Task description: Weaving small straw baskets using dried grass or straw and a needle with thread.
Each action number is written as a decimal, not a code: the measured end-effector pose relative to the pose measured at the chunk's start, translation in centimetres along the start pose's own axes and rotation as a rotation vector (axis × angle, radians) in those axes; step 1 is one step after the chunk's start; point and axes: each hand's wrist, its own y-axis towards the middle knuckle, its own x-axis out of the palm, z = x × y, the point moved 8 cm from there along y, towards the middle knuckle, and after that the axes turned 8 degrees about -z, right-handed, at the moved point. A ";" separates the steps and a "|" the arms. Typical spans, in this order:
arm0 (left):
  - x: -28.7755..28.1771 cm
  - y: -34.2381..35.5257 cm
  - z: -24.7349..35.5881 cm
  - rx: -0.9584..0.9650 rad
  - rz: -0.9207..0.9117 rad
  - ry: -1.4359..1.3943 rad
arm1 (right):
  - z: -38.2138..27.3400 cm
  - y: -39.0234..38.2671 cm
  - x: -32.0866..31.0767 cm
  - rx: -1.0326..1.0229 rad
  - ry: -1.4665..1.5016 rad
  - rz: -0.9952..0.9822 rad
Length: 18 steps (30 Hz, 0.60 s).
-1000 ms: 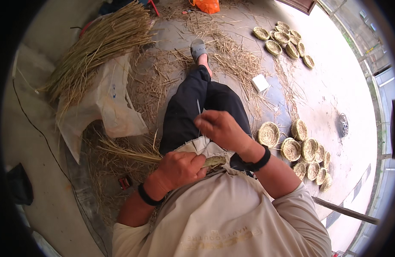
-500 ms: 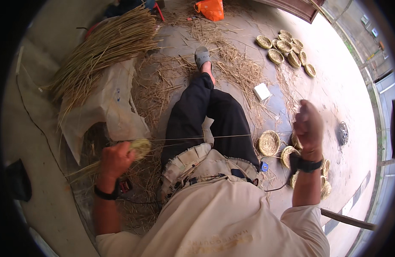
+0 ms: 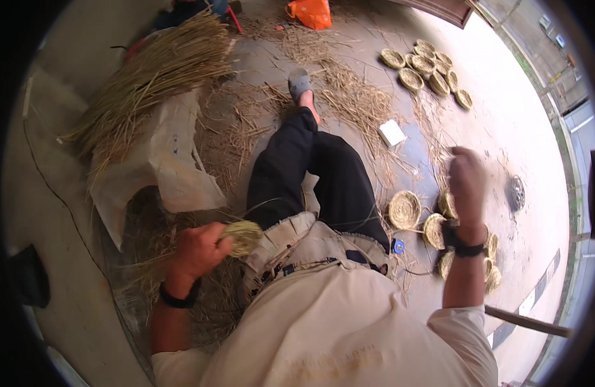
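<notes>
A small round coil of woven straw (image 3: 243, 238) is gripped at its left side by my left hand (image 3: 202, 250), over the left edge of my lap. Its greenish-yellow strands curve round into a thick disc. My right hand (image 3: 468, 180) is raised out to the right, fingers curled closed and smeared by motion. Whatever it may hold is too small or blurred to make out. A thin strand (image 3: 262, 204) arcs slackly from near the coil across my dark trousers, and its far end is lost from sight.
Left of my legs, a big bundle of straw (image 3: 162, 71) lies on a cloth-draped support (image 3: 155, 148). Finished round straw baskets (image 3: 404, 210) sit by my right arm, more baskets (image 3: 423, 65) farther off. A white box (image 3: 392, 133), blue tape measure (image 3: 398, 246) and orange bag (image 3: 310, 13) lie on the straw-littered floor.
My left hand has brought the coil rightward, closer to my lap. The strand, pulled straight before, now hangs in a loose curve. My right hand stays raised, only slightly shifted.
</notes>
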 end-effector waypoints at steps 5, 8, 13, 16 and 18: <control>1.3 4.4 9.8 0.251 -0.032 -0.348 | 0.4 -5.8 23.8 -0.042 0.271 -0.850; 3.0 4.6 9.4 0.218 -0.100 -0.429 | 6.0 -7.8 24.0 0.251 0.323 -1.042; 5.0 5.3 8.8 0.190 -0.209 -0.529 | 9.3 -9.1 17.8 0.394 -0.274 -1.342; 5.4 5.7 9.5 0.258 -0.244 -0.526 | 11.3 -8.6 16.8 0.548 -0.129 -1.182; 5.6 5.9 9.7 0.283 -0.245 -0.529 | 9.5 -7.2 18.7 0.526 0.743 -0.884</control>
